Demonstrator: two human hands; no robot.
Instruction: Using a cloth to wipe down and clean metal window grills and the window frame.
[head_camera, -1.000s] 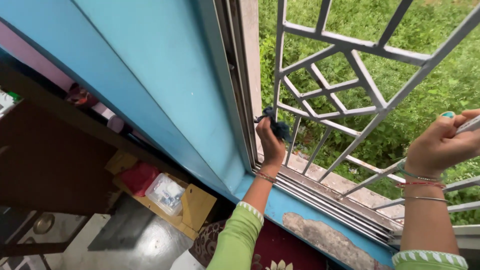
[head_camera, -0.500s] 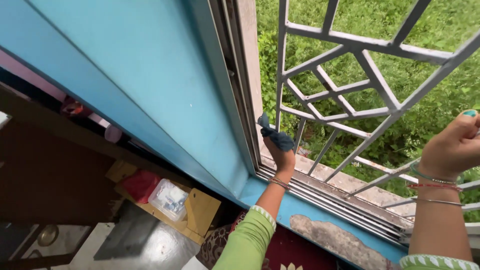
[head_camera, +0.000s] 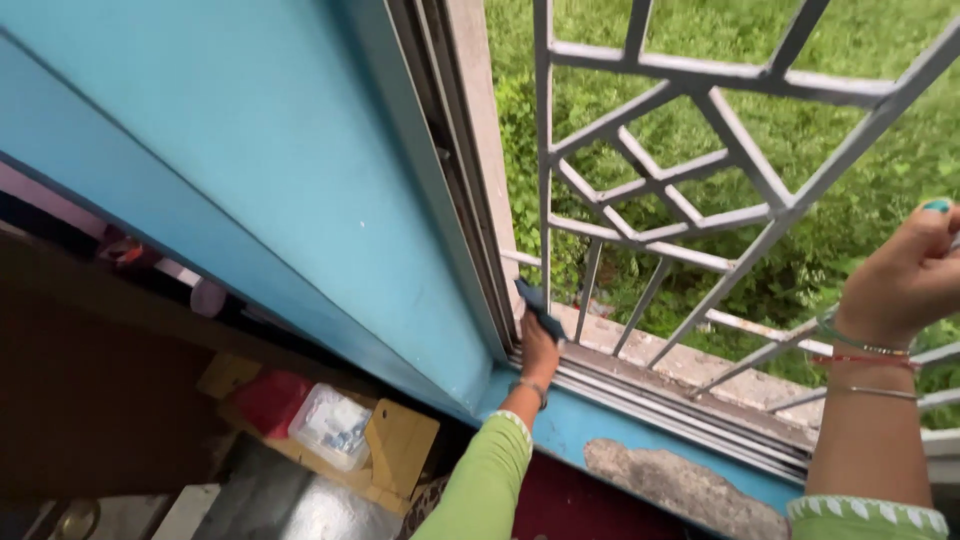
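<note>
My left hand (head_camera: 538, 350) is closed on a dark blue cloth (head_camera: 537, 305) and presses it low into the corner of the window frame (head_camera: 470, 200), just above the sliding track (head_camera: 680, 410). My right hand (head_camera: 905, 275) is at the right edge, fingers curled around a bar of the grey metal window grille (head_camera: 740, 170). Both arms wear green sleeves with white cuffs, and bangles sit on both wrists.
A blue wall (head_camera: 250, 150) fills the left. The blue sill (head_camera: 600, 430) has a patch of bare plaster (head_camera: 680, 490). Below, a clear plastic box (head_camera: 330, 425), a red item (head_camera: 268, 398) and a wooden board (head_camera: 400, 440) lie near the floor. Green plants show outside.
My left hand slid the cloth down the frame's edge from mid-height to the bottom corner by the track. My right hand kept its hold on the grille.
</note>
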